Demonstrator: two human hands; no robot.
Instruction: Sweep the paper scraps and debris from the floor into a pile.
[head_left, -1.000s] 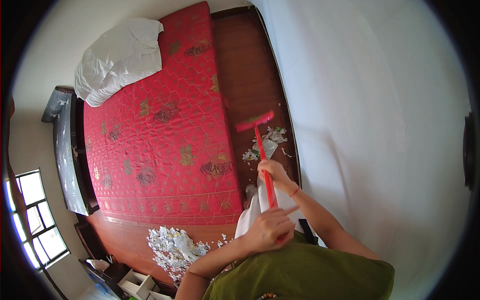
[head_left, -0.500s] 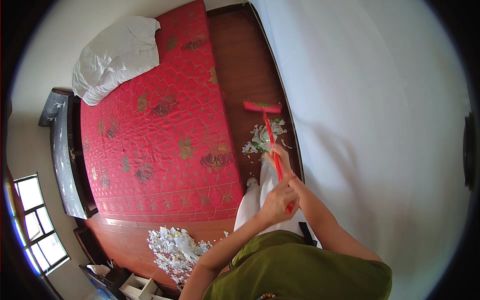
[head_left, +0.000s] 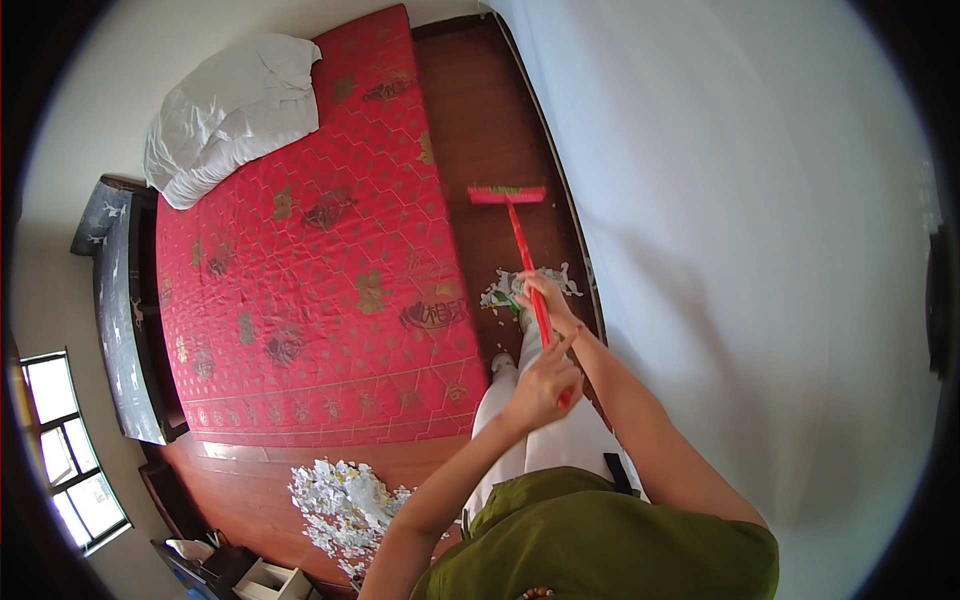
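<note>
With both hands I hold a broom [head_left: 519, 239] that has a red handle and a wide pink head with green bristles. My left hand [head_left: 545, 386] is closed round the handle near its top end. Further down the handle, my right hand [head_left: 547, 302] grips it. The broom head is beyond a small pile of pale paper scraps [head_left: 560, 280] on the brown floor; whether the bristles touch the floor, I cannot tell. That pile lies just in front of my feet, partly hidden by my right hand.
A bed with a red patterned mattress [head_left: 310, 260] and a white pillow [head_left: 240, 110] fills the left side. White sheeting [head_left: 720, 250] hangs along the right. A larger scrap heap [head_left: 345, 505] lies on the floor [head_left: 235, 475] at lower left, near a drawer unit [head_left: 268, 582].
The broom head has shifted left and farther from me, past the scraps. The small pile now lies closer to my feet. Both hands keep their hold and have moved slightly left.
</note>
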